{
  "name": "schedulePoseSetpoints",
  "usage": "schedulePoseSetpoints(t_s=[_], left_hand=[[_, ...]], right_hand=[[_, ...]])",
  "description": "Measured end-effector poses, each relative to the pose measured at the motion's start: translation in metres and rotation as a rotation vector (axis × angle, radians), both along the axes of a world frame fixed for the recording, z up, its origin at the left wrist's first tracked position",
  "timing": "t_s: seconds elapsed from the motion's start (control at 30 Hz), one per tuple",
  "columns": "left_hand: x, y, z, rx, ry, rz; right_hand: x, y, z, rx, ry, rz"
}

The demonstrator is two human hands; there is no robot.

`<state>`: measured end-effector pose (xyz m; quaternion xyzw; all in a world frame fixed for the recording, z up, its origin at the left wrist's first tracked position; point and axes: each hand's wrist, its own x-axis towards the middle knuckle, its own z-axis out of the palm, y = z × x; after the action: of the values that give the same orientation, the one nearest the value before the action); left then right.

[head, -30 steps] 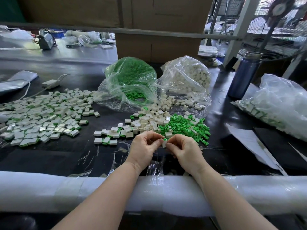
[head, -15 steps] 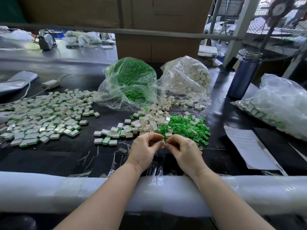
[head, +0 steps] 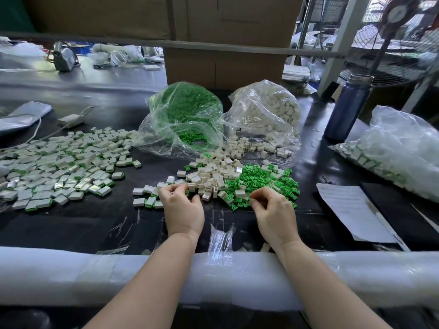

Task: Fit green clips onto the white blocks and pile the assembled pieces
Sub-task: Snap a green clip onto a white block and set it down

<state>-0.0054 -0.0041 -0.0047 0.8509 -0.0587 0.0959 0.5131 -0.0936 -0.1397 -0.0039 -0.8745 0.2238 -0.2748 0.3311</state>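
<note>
Fingers of the left hand [head: 183,210] curl over the small row of assembled white-and-green pieces [head: 147,198] at centre frame; whether they pinch one I cannot tell. Right hand [head: 273,212] fingers curl toward the loose heap of green plastic clips [head: 259,184], beside the white plastic blocks [head: 213,174]. Finished pieces [head: 59,167] spread at left.

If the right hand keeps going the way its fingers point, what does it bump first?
Probably the loose pile of small green plastic clips: the right hand reaches forward at its near edge, fingers curled. Depth is unclear.
</note>
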Motion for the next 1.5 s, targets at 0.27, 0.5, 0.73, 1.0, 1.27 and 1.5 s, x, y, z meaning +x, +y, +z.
schedulePoseSetpoints(t_s=[0.27,0.5,0.73,1.0,1.27,1.5], left_hand=[[-0.0019,-0.0023,-0.001,0.219,0.096,0.019],[-0.0082,-0.002,0.0019,0.399,-0.046,0.015],[-0.0095,-0.0041,-0.0021,0.592,-0.059,-0.13],[-0.0093,-0.0033,-0.0012,0.494,-0.064,-0.08],[-0.0057,-0.0035,-0.0036,0.636,0.017,-0.07],[-0.0038,-0.0056,-0.005,0.644,0.027,-0.057]], right_hand=[[0.0011,-0.0004,-0.0005,-0.025,0.017,0.006],[0.0019,0.0022,-0.0031,-0.16,0.083,0.104],[0.0052,0.0061,-0.0052,-0.337,0.268,0.204],[0.0027,0.0054,-0.0058,-0.353,0.174,0.138],[0.0035,0.0057,-0.0066,-0.397,0.221,0.081],[0.0029,0.0055,-0.0075,-0.395,0.247,0.035]])
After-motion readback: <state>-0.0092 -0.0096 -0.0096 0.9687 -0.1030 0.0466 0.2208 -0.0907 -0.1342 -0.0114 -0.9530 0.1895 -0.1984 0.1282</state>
